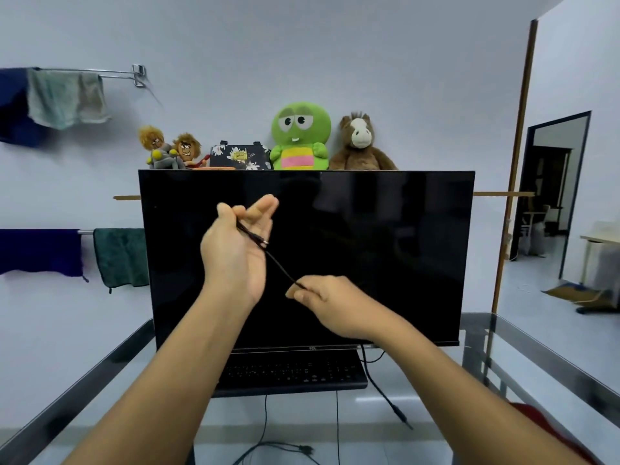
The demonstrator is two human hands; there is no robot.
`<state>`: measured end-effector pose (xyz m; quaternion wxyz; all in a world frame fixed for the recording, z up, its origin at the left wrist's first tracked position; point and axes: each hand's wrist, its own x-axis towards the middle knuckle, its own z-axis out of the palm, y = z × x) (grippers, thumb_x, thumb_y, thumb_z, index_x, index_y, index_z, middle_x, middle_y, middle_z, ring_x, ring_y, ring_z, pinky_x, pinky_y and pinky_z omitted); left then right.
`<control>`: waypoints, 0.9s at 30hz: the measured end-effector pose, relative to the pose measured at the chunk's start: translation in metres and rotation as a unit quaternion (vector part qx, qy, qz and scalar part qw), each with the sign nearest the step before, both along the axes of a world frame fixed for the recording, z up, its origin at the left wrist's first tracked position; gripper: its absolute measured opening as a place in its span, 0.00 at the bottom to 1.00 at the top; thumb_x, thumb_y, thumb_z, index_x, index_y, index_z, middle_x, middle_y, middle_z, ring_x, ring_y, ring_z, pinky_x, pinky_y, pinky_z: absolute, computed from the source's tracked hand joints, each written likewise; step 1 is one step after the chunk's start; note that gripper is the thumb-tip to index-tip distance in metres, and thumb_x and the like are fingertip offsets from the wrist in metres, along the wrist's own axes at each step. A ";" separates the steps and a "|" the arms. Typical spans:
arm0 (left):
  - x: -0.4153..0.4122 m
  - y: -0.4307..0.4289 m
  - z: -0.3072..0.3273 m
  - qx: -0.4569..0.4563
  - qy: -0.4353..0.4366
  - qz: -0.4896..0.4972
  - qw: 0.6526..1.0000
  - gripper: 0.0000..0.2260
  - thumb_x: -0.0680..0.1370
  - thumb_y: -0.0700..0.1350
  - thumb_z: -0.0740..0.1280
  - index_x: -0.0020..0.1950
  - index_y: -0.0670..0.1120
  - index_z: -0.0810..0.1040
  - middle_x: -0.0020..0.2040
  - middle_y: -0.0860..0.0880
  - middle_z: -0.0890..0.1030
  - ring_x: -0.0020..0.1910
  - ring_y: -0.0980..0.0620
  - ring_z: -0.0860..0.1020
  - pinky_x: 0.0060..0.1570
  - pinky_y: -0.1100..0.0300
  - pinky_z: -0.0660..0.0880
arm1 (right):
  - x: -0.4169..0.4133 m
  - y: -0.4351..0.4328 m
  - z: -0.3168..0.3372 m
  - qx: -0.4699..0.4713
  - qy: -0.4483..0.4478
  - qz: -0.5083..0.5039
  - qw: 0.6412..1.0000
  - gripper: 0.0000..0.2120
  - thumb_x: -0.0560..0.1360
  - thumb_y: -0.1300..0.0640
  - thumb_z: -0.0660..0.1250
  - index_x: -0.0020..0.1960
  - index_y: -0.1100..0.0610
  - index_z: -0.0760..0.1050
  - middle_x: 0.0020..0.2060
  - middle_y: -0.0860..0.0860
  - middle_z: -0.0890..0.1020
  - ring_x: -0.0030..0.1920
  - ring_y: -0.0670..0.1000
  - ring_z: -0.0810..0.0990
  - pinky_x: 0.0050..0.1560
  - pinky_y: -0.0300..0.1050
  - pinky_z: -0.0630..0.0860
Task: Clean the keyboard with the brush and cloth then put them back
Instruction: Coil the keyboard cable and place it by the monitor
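One thin black brush with a silver ferrule (pixel 278 263) was held slanting in the air in front of one black monitor (pixel 385 250). The grip of the left hand (pixel 235 253) pinched its upper end, the other fingers loosely spread. The grip of the right hand (pixel 330 302) was closed round its lower end. One black keyboard (pixel 292 372) lay on the glass counter (pixel 503 347) under the screen, well below the brush. Four cloths hung on two wall rails at left: navy cloth (pixel 13 109) and pale green cloth (pixel 63 99) above, blue cloth (pixel 40 251) and dark green cloth (pixel 120 256) below.
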<state>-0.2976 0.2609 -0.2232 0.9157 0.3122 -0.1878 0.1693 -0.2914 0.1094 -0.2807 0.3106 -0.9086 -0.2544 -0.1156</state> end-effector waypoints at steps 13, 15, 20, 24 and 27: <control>-0.036 -0.001 -0.067 0.263 0.029 -0.209 0.941 0.19 0.83 0.52 0.54 0.38 0.43 0.73 0.22 0.51 0.59 0.20 0.54 0.60 0.38 0.55 0.76 | -0.008 -0.033 0.027 0.110 -0.128 -0.019 0.986 0.07 0.75 0.49 0.70 0.43 0.50 0.84 0.28 0.44 0.80 0.30 0.40 0.74 0.34 0.34 0.69; -0.034 -0.002 -0.057 0.117 0.027 -0.209 0.970 0.17 0.83 0.50 0.55 0.38 0.44 0.73 0.23 0.52 0.62 0.22 0.54 0.64 0.42 0.57 0.77 | -0.008 -0.025 0.011 0.106 -0.120 -0.020 0.987 0.07 0.78 0.52 0.67 0.47 0.51 0.83 0.33 0.42 0.82 0.35 0.41 0.78 0.40 0.36 0.72; -0.014 -0.003 -0.047 0.019 0.054 -0.107 0.993 0.14 0.83 0.48 0.56 0.44 0.42 0.74 0.42 0.42 0.85 0.47 0.46 0.84 0.56 0.53 0.76 | -0.027 0.006 -0.015 -0.098 -0.028 -0.017 0.995 0.13 0.82 0.56 0.58 0.64 0.55 0.74 0.58 0.54 0.80 0.56 0.55 0.79 0.56 0.48 0.76; -0.005 -0.009 -0.064 0.290 0.038 0.079 0.953 0.15 0.83 0.48 0.58 0.47 0.39 0.78 0.43 0.44 0.86 0.47 0.52 0.84 0.52 0.59 0.74 | -0.038 0.011 -0.007 -0.192 -0.033 -0.015 0.981 0.09 0.80 0.56 0.57 0.58 0.54 0.72 0.52 0.54 0.78 0.50 0.56 0.79 0.51 0.57 0.78; -0.003 -0.005 -0.082 0.537 -0.020 0.181 0.824 0.19 0.82 0.50 0.59 0.36 0.43 0.78 0.28 0.51 0.81 0.31 0.57 0.78 0.40 0.58 0.73 | -0.047 0.001 0.014 -0.204 -0.106 -0.019 0.973 0.10 0.78 0.53 0.60 0.53 0.49 0.79 0.48 0.47 0.83 0.48 0.49 0.79 0.52 0.48 0.78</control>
